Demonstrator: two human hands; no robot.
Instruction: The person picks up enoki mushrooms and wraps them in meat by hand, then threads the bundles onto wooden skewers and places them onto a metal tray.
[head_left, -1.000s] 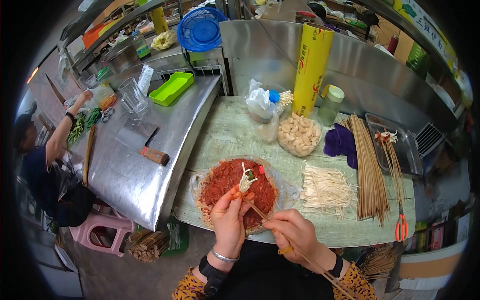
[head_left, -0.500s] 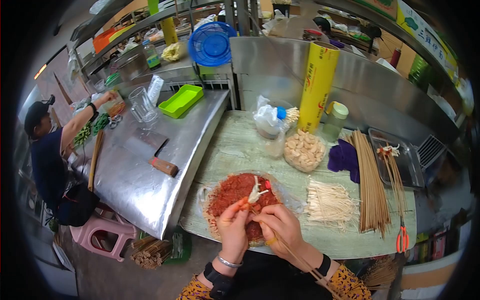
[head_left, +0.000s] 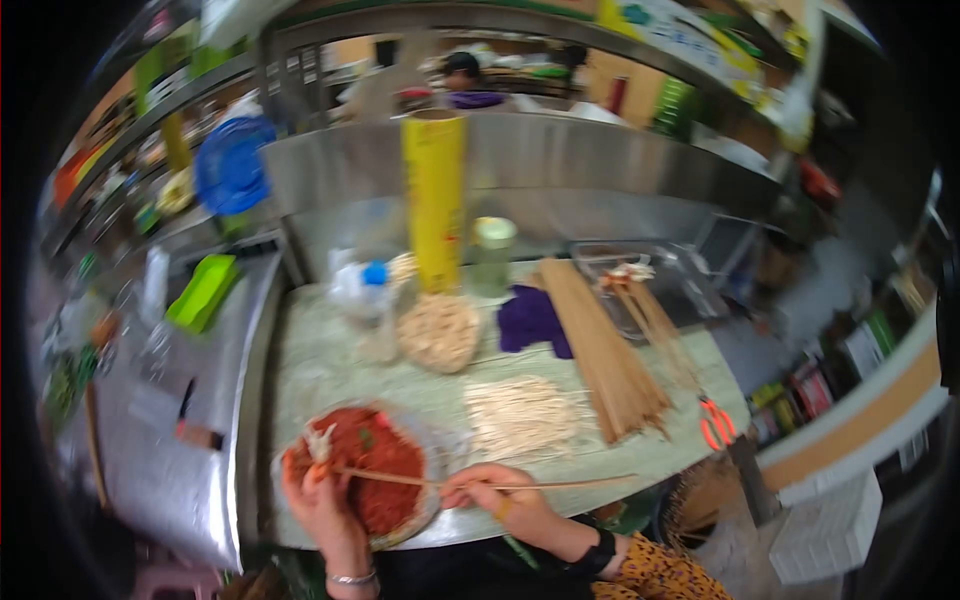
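Observation:
My left hand (head_left: pixel 325 505) is closed over the left end of a thin wooden skewer (head_left: pixel 580 484), its fingertips smeared orange-red. A small bundle of white enoki mushrooms (head_left: pixel 320 440) sticks up out of those fingers. My right hand (head_left: pixel 510 500) pinches the same skewer near its middle, and the rest of the stick runs out to the right. Below and between the hands lies a plastic-lined plate of red minced paste (head_left: pixel 385 465). Trimmed enoki mushrooms (head_left: pixel 520 415) lie in a flat pile on the table just beyond my right hand.
Bare skewers (head_left: pixel 605 355) lie right of the mushrooms, near a clear tray (head_left: pixel 655 270) with loaded skewers (head_left: pixel 630 280) on its edge. Orange-handled scissors (head_left: pixel 716 425) rest at the right edge. Behind stand a bag of pale pieces (head_left: pixel 438 332), purple cloth (head_left: pixel 533 322) and yellow roll (head_left: pixel 434 200).
The view has swung right, and the co-worker is out of sight. My hands have moved apart along the skewer, which now lies nearly level instead of slanting towards me.

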